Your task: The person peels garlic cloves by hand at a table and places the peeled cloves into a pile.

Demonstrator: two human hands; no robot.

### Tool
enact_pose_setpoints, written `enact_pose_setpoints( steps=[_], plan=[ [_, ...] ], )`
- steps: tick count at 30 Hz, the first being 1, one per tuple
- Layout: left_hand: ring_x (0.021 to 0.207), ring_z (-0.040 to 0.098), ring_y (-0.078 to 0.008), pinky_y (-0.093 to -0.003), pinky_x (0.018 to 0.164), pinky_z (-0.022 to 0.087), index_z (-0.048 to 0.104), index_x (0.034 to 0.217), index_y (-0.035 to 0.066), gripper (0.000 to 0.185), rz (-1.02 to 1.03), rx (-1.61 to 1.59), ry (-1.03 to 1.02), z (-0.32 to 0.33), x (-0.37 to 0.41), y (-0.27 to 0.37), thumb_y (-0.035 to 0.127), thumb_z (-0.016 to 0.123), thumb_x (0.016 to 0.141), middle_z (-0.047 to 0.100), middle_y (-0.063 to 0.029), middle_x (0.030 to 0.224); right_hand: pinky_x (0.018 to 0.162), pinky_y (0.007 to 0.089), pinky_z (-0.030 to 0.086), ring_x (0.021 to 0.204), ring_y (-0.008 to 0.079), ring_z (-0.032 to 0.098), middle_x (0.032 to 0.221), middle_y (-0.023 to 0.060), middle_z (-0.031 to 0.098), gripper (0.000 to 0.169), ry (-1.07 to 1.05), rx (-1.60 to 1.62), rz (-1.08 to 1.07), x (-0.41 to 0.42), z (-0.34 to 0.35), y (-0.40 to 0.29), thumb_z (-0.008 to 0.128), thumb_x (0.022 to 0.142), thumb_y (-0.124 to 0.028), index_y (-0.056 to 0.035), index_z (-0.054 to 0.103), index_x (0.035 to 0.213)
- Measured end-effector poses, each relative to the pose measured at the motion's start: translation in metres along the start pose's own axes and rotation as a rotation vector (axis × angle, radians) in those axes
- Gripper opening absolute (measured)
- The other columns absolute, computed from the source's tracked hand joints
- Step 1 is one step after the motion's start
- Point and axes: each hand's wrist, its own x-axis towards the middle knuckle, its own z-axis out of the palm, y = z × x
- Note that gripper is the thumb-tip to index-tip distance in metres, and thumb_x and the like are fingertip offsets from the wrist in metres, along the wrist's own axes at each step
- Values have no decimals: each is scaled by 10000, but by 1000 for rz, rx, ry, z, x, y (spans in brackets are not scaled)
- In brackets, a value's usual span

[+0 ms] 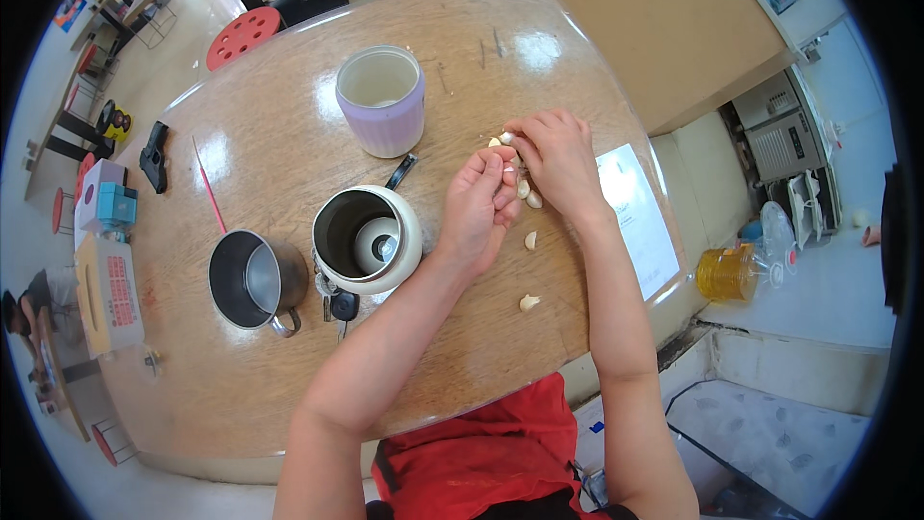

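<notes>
My left hand [478, 204] is curled with the thumb pressed against the fingers. A small white bit, seemingly garlic, shows between them. Just beyond it, my right hand [561, 162] reaches palm down, its fingertips closed about a pale garlic clove [507, 138]. Under and beside both hands lies a small group of garlic cloves [533, 198], partly hidden by the fingers. Two single cloves lie nearer to me, one garlic clove [530, 240] above another garlic clove [529, 302]. Left of my left forearm stands an uncovered cream-coloured metal canister [410, 231].
A lilac jar [381, 119] and a steel mug [292, 271] stand on the wooden table [462, 368]. Keys [345, 305], a pink stick [209, 191], a black pistol-shaped object [154, 159] and boxes [108, 296] lie leftward. A printed sheet [635, 220] lies beside my right forearm.
</notes>
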Motion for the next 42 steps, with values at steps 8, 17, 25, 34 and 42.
enact_pose_setpoints(
  steps=[8,17,25,34,42],
  plan=[
    [548,343,-37,-185,470,268,536,1016,87,148,-1,1,15,3,-1,3,208,455,997,483,25,757,916,384,352,989,241,530,923,45,617,172,-34,15,-13,-2,-5,-1,610,852,-198,-88,656,975],
    [548,341,-34,-186,477,286,530,1054,94,133,39,105,28,5,-2,2,197,481,987,483,21,755,667,231,450,747,78,556,845,13,634,134,-161,941,295,-14,-30,-9,627,878,-122,-17,636,961],
    [555,357,-34,-187,484,299,525,994,102,106,65,117,-12,2,-2,0,205,503,979,498,22,744,606,207,441,662,75,574,777,26,649,153,-240,1069,337,-14,-30,-4,615,881,-102,-9,683,981],
    [556,359,-40,-189,479,292,513,964,106,103,45,84,24,3,-2,-1,204,490,985,504,16,745,690,226,466,746,82,593,821,34,665,176,-174,871,224,-15,-31,-5,680,834,-135,-5,685,952],
    [562,357,-32,-187,491,303,489,961,106,116,26,129,42,3,-3,-2,218,514,975,515,13,783,685,243,461,741,107,599,821,44,652,122,-87,879,245,-13,-25,-7,686,813,-96,-6,681,894]
  ],
)
